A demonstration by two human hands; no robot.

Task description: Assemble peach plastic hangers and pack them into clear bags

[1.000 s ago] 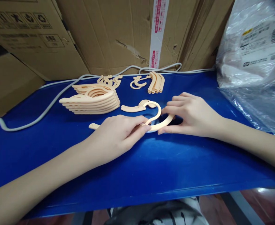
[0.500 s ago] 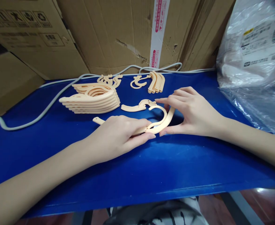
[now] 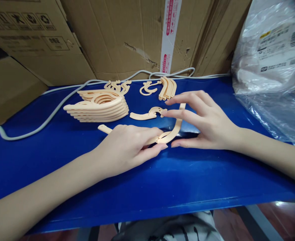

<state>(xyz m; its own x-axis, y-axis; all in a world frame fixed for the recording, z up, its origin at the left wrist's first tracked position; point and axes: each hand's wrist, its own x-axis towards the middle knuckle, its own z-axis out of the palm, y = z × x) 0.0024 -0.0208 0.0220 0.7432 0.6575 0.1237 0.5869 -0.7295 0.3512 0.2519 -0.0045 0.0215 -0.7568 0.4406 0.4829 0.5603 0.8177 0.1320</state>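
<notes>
My left hand pinches a cream plastic folding clothes hanger at its middle, between thumb and fingers. One straight arm of the hanger sticks out left of my knuckles, and a curved arm rises to the right. My right hand is open over that curved arm, fingers spread, hiding part of the arm and hook. Its index fingertip appears close to a loose pair of hanger parts on the blue table; whether they touch I cannot tell.
To the left lies a stack of folded hangers. Behind are loose hooks, several curved hanger arms and more small parts. A white cable runs along the back by cardboard boxes. Clear plastic bags stand right.
My right hand has loosened from the hanger and spread its fingers, lifting slightly. The hanger's hook, visible before, is now mostly hidden behind the fingers. My left hand keeps its grip.
</notes>
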